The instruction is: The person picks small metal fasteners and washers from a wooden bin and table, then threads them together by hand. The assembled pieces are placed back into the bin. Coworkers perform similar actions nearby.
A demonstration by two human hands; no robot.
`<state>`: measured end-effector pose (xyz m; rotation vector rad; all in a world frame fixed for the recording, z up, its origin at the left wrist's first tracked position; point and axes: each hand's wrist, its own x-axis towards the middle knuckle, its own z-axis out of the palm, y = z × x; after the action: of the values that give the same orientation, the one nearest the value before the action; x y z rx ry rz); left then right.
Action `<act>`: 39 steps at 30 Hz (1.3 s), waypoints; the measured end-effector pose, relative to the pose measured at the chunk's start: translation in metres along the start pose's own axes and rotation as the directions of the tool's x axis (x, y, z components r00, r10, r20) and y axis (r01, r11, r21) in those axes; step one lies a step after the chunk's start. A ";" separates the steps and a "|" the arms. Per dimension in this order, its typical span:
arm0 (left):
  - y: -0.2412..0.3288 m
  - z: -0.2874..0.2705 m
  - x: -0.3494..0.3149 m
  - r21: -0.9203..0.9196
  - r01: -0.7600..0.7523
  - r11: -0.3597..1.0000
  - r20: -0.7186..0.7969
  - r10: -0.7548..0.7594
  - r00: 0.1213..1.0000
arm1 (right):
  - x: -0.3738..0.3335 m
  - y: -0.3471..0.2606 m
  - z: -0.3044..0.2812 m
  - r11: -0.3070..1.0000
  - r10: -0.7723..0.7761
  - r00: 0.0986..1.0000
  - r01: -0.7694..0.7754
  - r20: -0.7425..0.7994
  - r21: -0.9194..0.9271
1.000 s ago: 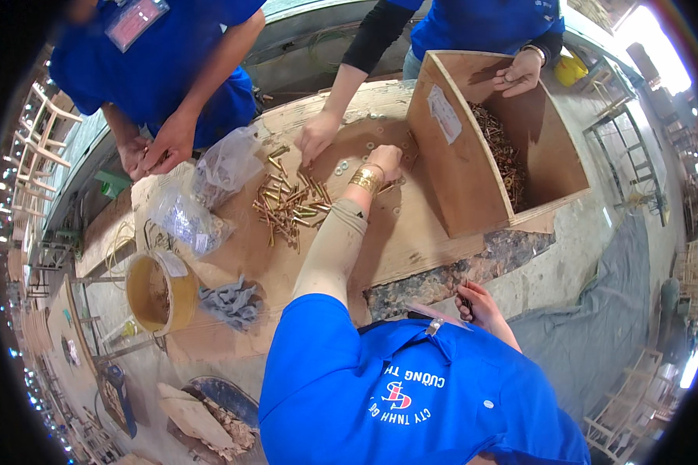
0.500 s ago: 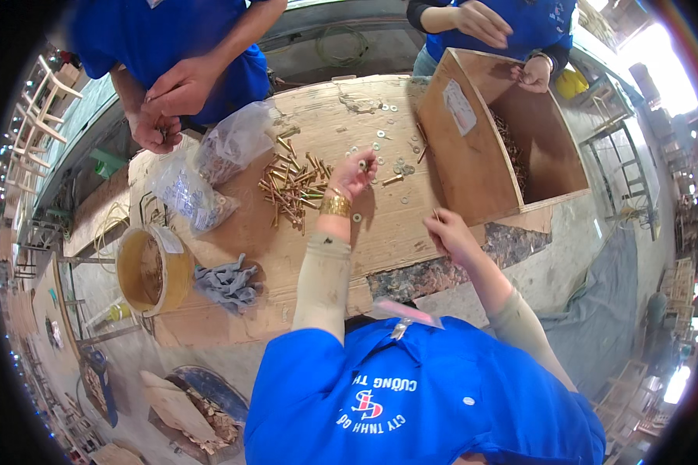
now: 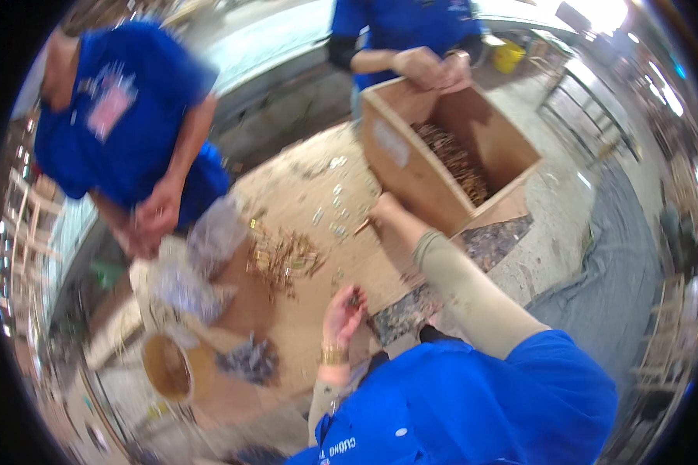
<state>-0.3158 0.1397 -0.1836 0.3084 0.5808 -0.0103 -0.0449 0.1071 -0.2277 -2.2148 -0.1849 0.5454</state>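
- We are seeing the right hand [image 3: 384,211] reaching out along the counter [image 3: 302,194] toward the near wall of the wooden box [image 3: 411,174]; half a second ago it was hanging back near the body, so a fresh pick looks to be starting.
- Right grip: fingers pinched together on a small brass piece [image 3: 362,226], close to the scattered silver bits [image 3: 335,209] mid-counter.
- The left hand [image 3: 343,314] is now sitting cupped, palm up, near the counter's near edge, holding a few small dark pieces [image 3: 354,297]; earlier it was stretched out at the brass pile [image 3: 283,260]. Grip loosely curled around them, not clamped.
- We are judging that collected pieces are being gathered in the left palm while the right fetches more.
- The pile itself is staying mid-counter, with clear plastic bags [image 3: 202,267] at its left edge and a round tub [image 3: 168,368] at the near left corner.
- A co-worker's hands [image 3: 434,66] are now gripping the box's far rim; another co-worker [image 3: 143,225] is standing at the left side.
- Frame is blurrier than before: the head is moving.
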 end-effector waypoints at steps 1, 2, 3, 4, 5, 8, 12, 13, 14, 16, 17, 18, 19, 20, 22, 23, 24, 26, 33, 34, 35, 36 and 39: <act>0.000 0.001 0.000 -0.001 -0.017 1.000 -0.015 0.017 1.000 | -0.002 -0.009 0.000 0.975 -0.213 0.975 0.216 0.060 -0.047; 0.002 0.002 0.000 -0.017 -0.042 0.999 -0.034 0.041 0.999 | -0.010 -0.027 -0.004 0.899 -0.419 0.900 0.430 0.124 -0.081; 0.002 0.006 -0.001 0.008 -0.029 1.000 -0.026 0.029 0.999 | -0.015 -0.024 -0.008 0.931 -0.337 0.939 0.344 0.073 -0.119; 0.002 0.005 0.001 0.029 -0.030 0.999 -0.023 0.031 0.999 | -0.023 -0.029 -0.009 0.954 -0.261 0.965 0.263 0.032 -0.145; 0.005 0.005 0.007 0.048 -0.034 0.998 -0.022 0.035 0.999 | -0.029 -0.032 -0.015 0.970 -0.167 0.984 0.174 0.054 -0.169; 0.012 0.012 0.013 0.112 -0.039 0.993 0.012 0.038 0.999 | -0.055 -0.052 -0.031 0.966 -0.048 0.995 0.070 0.090 -0.249; 0.013 0.022 0.008 0.143 -0.032 0.989 -0.017 0.035 0.999 | -0.045 -0.045 -0.028 0.946 -0.144 0.983 0.170 0.112 -0.275; 0.012 0.019 0.007 0.129 -0.029 0.991 -0.012 0.031 0.999 | -0.046 -0.047 -0.028 0.948 -0.144 0.979 0.179 0.147 -0.263; 0.012 0.015 0.006 0.117 -0.026 0.993 -0.006 0.027 1.000 | -0.047 -0.048 -0.030 0.950 -0.145 0.973 0.188 0.181 -0.250; 0.009 0.016 0.001 0.111 -0.026 0.993 -0.070 0.034 0.997 | -0.049 -0.047 -0.037 0.904 -0.220 0.948 0.287 0.230 -0.318; 0.009 0.016 -0.001 0.109 -0.027 0.994 -0.103 0.039 0.994 | -0.053 -0.047 -0.035 0.878 -0.294 0.940 0.338 0.174 -0.340; 0.009 0.016 -0.001 0.110 -0.026 0.994 -0.094 0.036 0.995 | -0.053 -0.044 -0.030 0.844 -0.371 0.921 0.387 0.116 -0.371; 0.007 0.014 -0.002 0.109 -0.021 0.994 -0.091 0.031 0.995 | -0.052 -0.036 -0.026 0.797 -0.452 0.890 0.431 0.057 -0.422; 0.005 0.012 -0.002 0.107 -0.017 0.994 -0.091 0.027 0.995 | -0.044 -0.032 -0.024 0.839 -0.404 0.912 0.399 0.067 -0.369; 0.011 -0.001 0.010 0.018 0.020 1.000 -0.044 -0.019 0.999 | -0.041 -0.037 -0.021 0.901 -0.313 0.937 0.344 0.153 -0.263; 0.012 -0.010 0.015 -0.038 0.027 0.999 -0.029 -0.028 0.999 | -0.045 -0.035 -0.028 0.933 -0.323 0.940 0.336 0.111 -0.129; 0.010 -0.006 0.020 -0.019 0.042 0.999 0.018 -0.041 0.999 | -0.049 -0.024 -0.036 0.924 -0.381 0.924 0.381 -0.024 0.010; 0.009 0.008 0.033 -0.055 0.028 0.998 0.074 -0.024 0.997 | -0.058 -0.016 -0.039 0.900 -0.432 0.902 0.431 0.016 0.064; -0.007 0.027 0.049 -0.137 -0.056 0.989 0.089 0.069 0.994 | -0.155 -0.011 -0.041 0.858 -0.512 0.731 0.457 0.451 0.233; -0.012 0.027 0.049 -0.092 -0.089 0.992 0.049 0.094 0.994 | -0.153 -0.007 -0.038 0.875 -0.477 0.779 0.377 0.406 0.303; -0.014 0.026 0.048 -0.047 -0.120 0.992 0.011 0.121 0.993 | -0.147 -0.003 -0.035 0.879 -0.434 0.824 0.298 0.365 0.372; -0.015 0.022 0.045 -0.062 -0.083 0.995 0.001 0.083 0.997 | -0.139 0.003 -0.034 0.870 -0.378 0.869 0.214 0.320 0.444; -0.019 0.012 0.036 -0.091 -0.013 0.996 -0.028 0.011 1.000 | -0.102 0.006 -0.043 0.961 -0.229 0.964 0.203 0.133 0.187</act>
<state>-0.2814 0.1212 -0.1986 0.2239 0.6052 0.0321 -0.1173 0.0415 -0.1750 -1.9560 -0.4398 0.5866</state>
